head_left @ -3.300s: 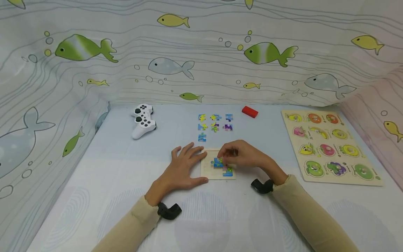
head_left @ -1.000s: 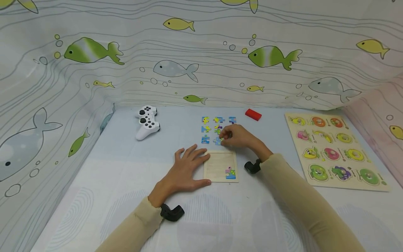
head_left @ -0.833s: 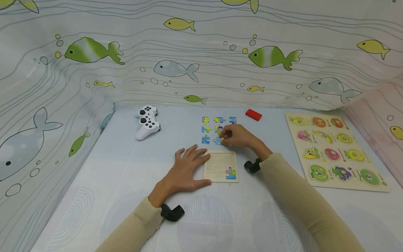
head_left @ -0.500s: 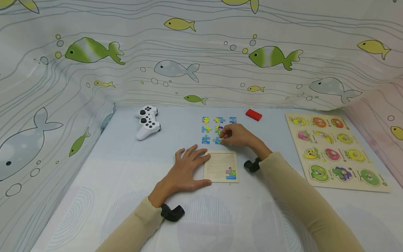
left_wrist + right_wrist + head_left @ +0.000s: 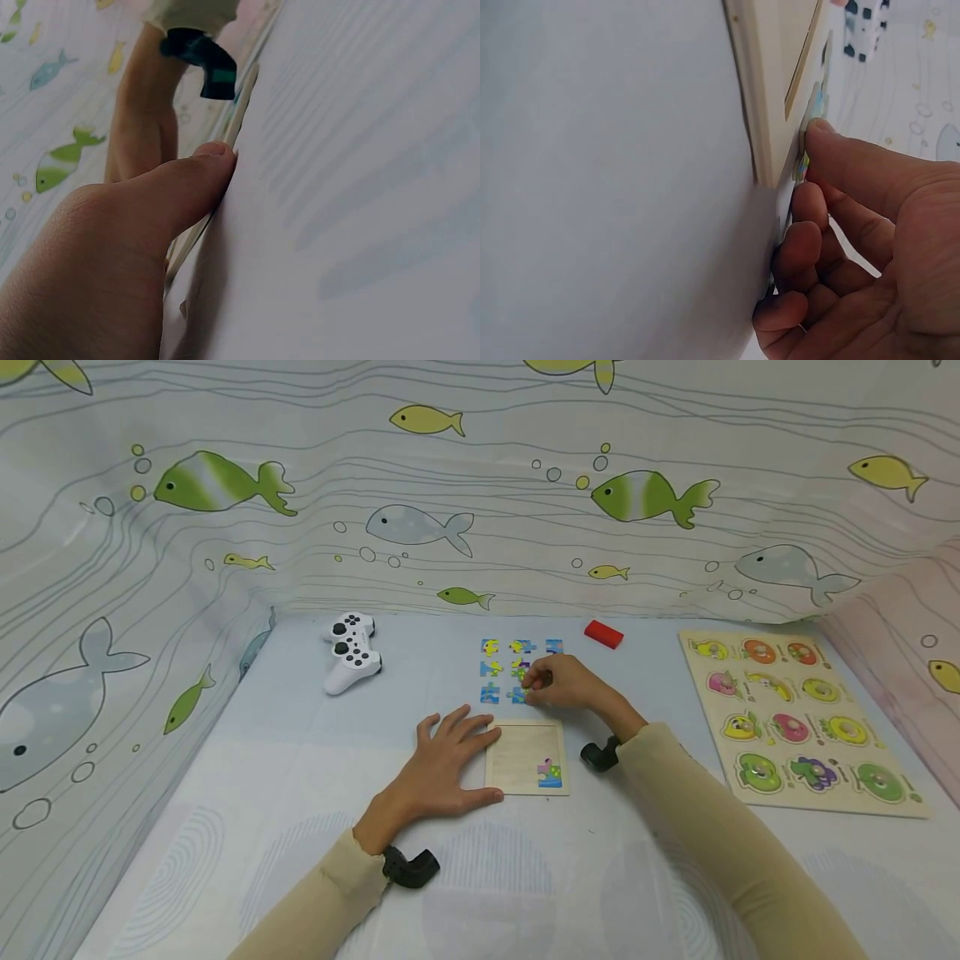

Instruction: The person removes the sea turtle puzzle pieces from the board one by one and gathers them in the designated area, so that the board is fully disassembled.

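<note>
My left hand (image 5: pixel 442 766) lies with spread fingers at the left side of a square wooden puzzle tray (image 5: pixel 517 752). Its thumb touches the tray's edge in the left wrist view. One corner puzzle piece (image 5: pixel 550 775), pink, green and blue, sits in the tray's lower right. Beyond the tray, my right hand (image 5: pixel 568 682) pinches a blue and green puzzle piece (image 5: pixel 517 695) between thumb and forefinger, low at the table. In the right wrist view that piece (image 5: pixel 802 161) is partly covered by the fingers. Several loose pieces (image 5: pixel 490 669) lie in rows, some hidden behind the right hand.
A white game controller (image 5: pixel 352 653) lies at the back left. A red block (image 5: pixel 603 633) sits behind the loose pieces to the right. On the right side lies a wooden fruit puzzle board (image 5: pixel 806 722). A fish-patterned curtain (image 5: pixel 525 543) borders the table's back and sides.
My right hand has carried the puzzle piece from over the tray away to the front row of loose pieces. Over the last second it has barely moved; my left hand stays at the tray.
</note>
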### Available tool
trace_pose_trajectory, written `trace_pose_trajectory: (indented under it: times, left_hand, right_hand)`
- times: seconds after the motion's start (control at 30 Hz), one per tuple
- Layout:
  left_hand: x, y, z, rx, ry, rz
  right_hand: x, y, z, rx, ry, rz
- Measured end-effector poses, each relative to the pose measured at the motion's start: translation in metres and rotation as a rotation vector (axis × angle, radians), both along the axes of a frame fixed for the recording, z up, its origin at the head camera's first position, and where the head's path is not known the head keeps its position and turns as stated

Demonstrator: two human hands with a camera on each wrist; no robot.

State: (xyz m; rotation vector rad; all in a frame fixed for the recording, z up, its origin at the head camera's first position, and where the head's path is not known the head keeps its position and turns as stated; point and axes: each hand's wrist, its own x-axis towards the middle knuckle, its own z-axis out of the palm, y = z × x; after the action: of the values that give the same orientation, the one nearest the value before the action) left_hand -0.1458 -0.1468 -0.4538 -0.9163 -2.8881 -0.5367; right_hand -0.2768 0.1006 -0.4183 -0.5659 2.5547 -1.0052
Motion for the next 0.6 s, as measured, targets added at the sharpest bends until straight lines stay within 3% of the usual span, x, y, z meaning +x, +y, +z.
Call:
trace_pose_trajectory:
  times: [0.6]
  left_hand:
    - [-0.002,-0.001,-0.002,-0.021,0.012,0.002]
  right_hand:
    - [0.011,0.017,-0.003,-0.074,0.090,-0.013]
